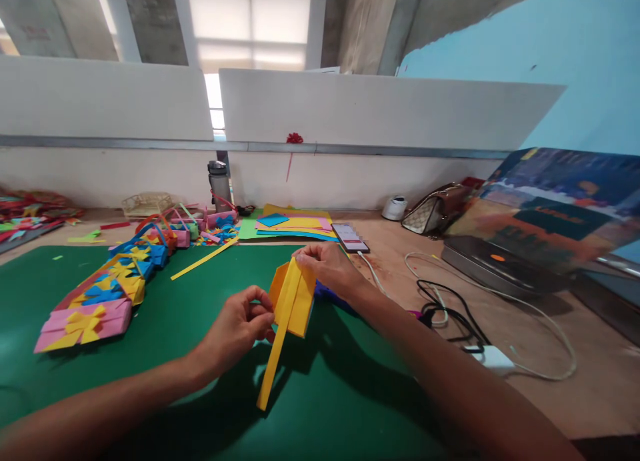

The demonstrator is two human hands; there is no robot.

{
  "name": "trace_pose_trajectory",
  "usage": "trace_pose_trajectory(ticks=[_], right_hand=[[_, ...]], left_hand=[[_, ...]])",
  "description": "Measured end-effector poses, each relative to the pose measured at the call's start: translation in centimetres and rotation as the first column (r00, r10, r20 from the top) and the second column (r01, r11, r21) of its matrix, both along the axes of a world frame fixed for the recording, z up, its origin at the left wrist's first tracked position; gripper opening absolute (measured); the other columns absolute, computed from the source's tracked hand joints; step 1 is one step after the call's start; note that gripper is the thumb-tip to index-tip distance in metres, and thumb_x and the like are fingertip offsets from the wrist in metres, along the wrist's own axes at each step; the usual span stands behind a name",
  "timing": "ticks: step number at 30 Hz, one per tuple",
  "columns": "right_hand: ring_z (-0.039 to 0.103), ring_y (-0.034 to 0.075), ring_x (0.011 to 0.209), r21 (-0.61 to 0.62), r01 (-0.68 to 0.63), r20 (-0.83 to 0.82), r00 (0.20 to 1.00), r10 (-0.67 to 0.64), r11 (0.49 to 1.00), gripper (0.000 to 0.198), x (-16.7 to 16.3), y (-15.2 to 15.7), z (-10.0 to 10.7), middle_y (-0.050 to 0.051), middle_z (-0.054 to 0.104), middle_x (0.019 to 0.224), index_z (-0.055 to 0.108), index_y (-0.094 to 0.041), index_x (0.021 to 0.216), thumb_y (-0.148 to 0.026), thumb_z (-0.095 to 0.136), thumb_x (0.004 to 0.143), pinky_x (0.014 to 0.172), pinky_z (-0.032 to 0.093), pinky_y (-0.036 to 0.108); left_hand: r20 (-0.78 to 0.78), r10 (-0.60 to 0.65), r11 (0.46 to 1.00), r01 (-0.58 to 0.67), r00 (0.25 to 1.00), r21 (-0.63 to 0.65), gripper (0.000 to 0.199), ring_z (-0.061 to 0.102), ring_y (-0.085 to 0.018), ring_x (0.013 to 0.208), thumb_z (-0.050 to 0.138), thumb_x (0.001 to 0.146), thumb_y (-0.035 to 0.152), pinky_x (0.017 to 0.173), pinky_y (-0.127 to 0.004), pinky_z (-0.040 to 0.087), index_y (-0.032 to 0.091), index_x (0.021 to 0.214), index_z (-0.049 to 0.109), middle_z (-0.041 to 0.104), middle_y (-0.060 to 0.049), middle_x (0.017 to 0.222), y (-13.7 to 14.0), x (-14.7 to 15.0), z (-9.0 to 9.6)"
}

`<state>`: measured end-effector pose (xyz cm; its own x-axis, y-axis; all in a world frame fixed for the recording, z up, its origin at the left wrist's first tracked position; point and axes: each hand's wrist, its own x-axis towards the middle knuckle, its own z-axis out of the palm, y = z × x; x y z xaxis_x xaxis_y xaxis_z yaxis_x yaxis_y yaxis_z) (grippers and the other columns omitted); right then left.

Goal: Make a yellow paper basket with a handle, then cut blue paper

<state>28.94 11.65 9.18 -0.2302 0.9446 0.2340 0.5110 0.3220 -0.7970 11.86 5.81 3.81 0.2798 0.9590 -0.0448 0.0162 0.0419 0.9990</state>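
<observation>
Folded yellow paper (301,306) is up over the green mat (165,407), right hand (327,267) pinching its top with a long yellow strip (271,374)! Left hand (243,322) curls at the paper's edge, grip impossible to tell; flower-trimmed paper bags (114,316) line the mat's left.

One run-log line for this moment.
right hand: pinching top of folded yellow paper | left hand: at its left edge | yellow strip: extending below it | green mat: beneath

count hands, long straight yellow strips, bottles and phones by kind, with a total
hands: 2 (left hand, right hand)
long straight yellow strips: 2 (held strip, lying strip)
bottle: 1
phone: 1
total: 6
</observation>
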Motion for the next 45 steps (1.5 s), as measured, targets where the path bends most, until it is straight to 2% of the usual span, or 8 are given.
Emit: trace_pose_trajectory(ticks=[5, 11, 15, 17, 20, 26, 36, 45], right_hand=[[0.053, 0.012, 0.060, 0.010, 0.010, 0.036, 0.999, -0.010, 1.000, 0.018, -0.2, 0.0, -0.1, 0.003, 0.065, 0.075, 0.053, -0.017, 0.055, -0.026, 0.049, 0.070, 0.053, 0.038, 0.023], [0.057, 0.014, 0.068, 0.028, 0.021, 0.052, 0.998, -0.022, 0.999, 0.019, -0.4, -0.3, -0.2, 0.004, 0.065, 0.078, 0.054, -0.016, 0.055, -0.027, 0.049, 0.071, 0.057, 0.040, 0.022], [0.059, 0.016, 0.070, 0.023, 0.032, 0.060, 0.998, -0.033, 0.999, 0.019, -0.7, -0.2, -0.7, 0.004, 0.066, 0.077, 0.056, -0.015, 0.057, -0.028, 0.049, 0.070, 0.058, 0.041, 0.023], [0.059, 0.016, 0.070, 0.029, 0.028, 0.064, 0.997, -0.030, 0.999, 0.019, -0.8, -0.1, -0.9, 0.003, 0.066, 0.077, 0.056, -0.015, 0.059, -0.028, 0.049, 0.070, 0.058, 0.041, 0.023], [0.059, 0.016, 0.070, 0.036, 0.025, 0.080, 0.996, -0.028, 0.999, 0.019, -0.8, -0.1, -1.2, 0.003, 0.066, 0.079, 0.057, -0.016, 0.059, -0.030, 0.049, 0.070, 0.058, 0.041, 0.023], [0.060, 0.018, 0.073, 0.022, 0.029, 0.099, 0.995, -0.031, 0.999, 0.020, -0.8, -0.1, -1.3, 0.004, 0.067, 0.081, 0.057, -0.015, 0.060, -0.030, 0.049, 0.070, 0.061, 0.043, 0.024], [0.060, 0.018, 0.074, 0.028, 0.007, 0.102, 0.995, -0.010, 1.000, 0.019, -1.1, -0.5, -0.8, 0.005, 0.067, 0.080, 0.057, -0.015, 0.058, -0.027, 0.049, 0.071, 0.062, 0.042, 0.025], [0.060, 0.016, 0.072, 0.013, 0.000, 0.080, 0.997, -0.001, 1.000, 0.021, -1.2, -0.7, -0.8, 0.004, 0.068, 0.079, 0.059, -0.014, 0.058, -0.029, 0.049, 0.069, 0.060, 0.041, 0.023]], left_hand=[[-0.021, -0.056, 0.994, 0.054, 0.998, -0.097, 0.022, 0.059, -0.011, 0.049, 0.059, 0.069, 0.027, 0.048, -0.021, 0.041, 0.013, 0.086, 0.058, 0.060, 0.002, 0.056, -0.1, 0.4, 0.0], [-0.043, -0.117, 0.983, 0.109, 0.992, -0.147, 0.024, 0.060, -0.010, 0.046, 0.056, 0.070, 0.030, 0.039, -0.017, 0.034, 0.012, 0.085, 0.062, 0.063, -0.001, 0.064, -0.5, 0.7, 0.6], [-0.064, -0.080, 0.989, 0.071, 0.995, -0.126, 0.022, 0.047, -0.005, 0.035, 0.062, 0.066, 0.031, 0.036, -0.017, 0.028, 0.012, 0.076, 0.061, 0.059, 0.002, 0.057, -0.5, 0.9, 0.6], [-0.063, -0.067, 0.991, 0.059, 0.996, -0.121, 0.020, 0.041, -0.004, 0.036, 0.065, 0.062, 0.028, 0.036, -0.017, 0.027, 0.012, 0.072, 0.061, 0.057, 0.003, 0.054, -0.5, 1.1, 0.6], [-0.059, -0.041, 0.990, 0.032, 0.997, -0.138, 0.017, 0.043, -0.005, 0.042, 0.068, 0.057, 0.021, 0.039, -0.017, 0.029, 0.012, 0.070, 0.061, 0.059, 0.003, 0.055, -0.5, 1.3, 0.7], [0.015, -0.027, 0.988, 0.029, 1.000, -0.150, 0.013, 0.057, -0.011, 0.057, 0.065, 0.055, 0.011, 0.056, -0.021, 0.042, 0.012, 0.068, 0.062, 0.065, -0.001, 0.063, -0.4, 1.4, 0.3], [0.005, -0.029, 0.990, 0.029, 1.000, -0.137, 0.016, 0.054, -0.009, 0.053, 0.063, 0.055, 0.008, 0.052, -0.019, 0.041, 0.011, 0.071, 0.061, 0.063, 0.001, 0.060, -0.1, 1.5, -0.5], [0.013, -0.047, 0.985, 0.049, 0.999, -0.163, 0.016, 0.055, -0.011, 0.054, 0.064, 0.053, 0.011, 0.056, -0.022, 0.042, 0.012, 0.069, 0.063, 0.065, 0.000, 0.061, 0.0, 1.4, -0.7]])
